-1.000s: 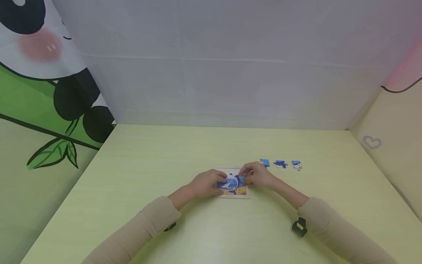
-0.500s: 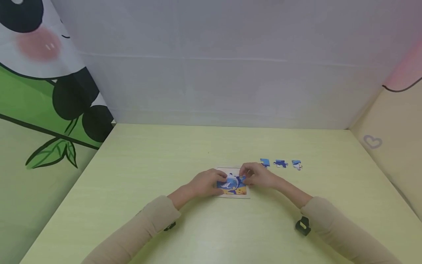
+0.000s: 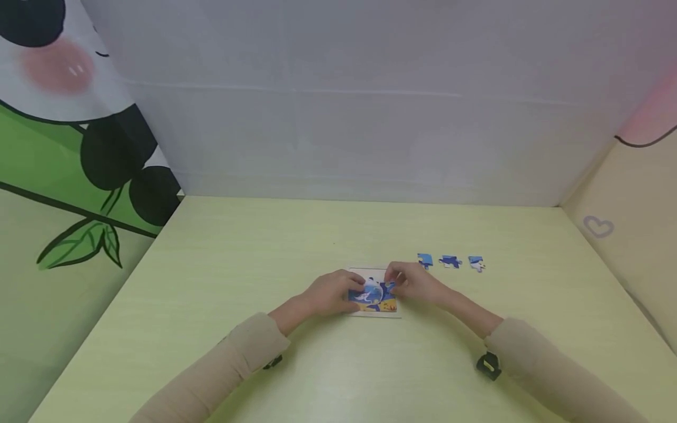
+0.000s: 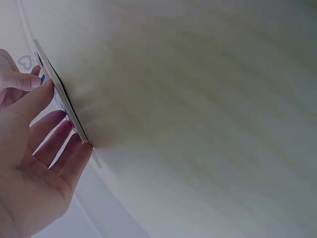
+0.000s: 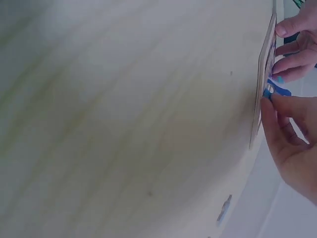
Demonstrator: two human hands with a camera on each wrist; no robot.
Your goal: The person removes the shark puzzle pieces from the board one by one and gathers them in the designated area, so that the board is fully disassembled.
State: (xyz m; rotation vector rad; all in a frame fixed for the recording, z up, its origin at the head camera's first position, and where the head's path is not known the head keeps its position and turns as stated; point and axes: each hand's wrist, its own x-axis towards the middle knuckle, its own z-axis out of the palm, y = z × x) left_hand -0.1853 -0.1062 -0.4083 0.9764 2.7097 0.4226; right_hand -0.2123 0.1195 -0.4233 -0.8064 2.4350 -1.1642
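Left hand: fingers spread, tips resting on the left part of the puzzle tray, thumb toward the near edge; the hold looks meant to keep the tray from sliding on the table. Right hand: thumb and fingertips brought narrow on a small blue piece at the tray's right side, a fine pinch that suits a part this light and probably lets it be turned or shifted by little. Tray lies flat, its picture of blue sea and yellow seabed filled in along the lower part, while a pale strip shows along the top. 3 loose pieces sit apart in a row beyond the right hand: left piece, middle piece, right piece. Spacing presumably keeps each easy to see and pick up (all 3 lie picture side up). Hard to make out: the right fingers cover most of the pinched piece, so I cannot tell whether it is seated or only touching its neighbours. Left fingers hide the left portion of the picture. Both wrist views catch the tray nearly edge-on, giving little of its face; the right wrist view cuts off part of each hand at the frame's border. Prints on the loose pieces too small to read in detail.
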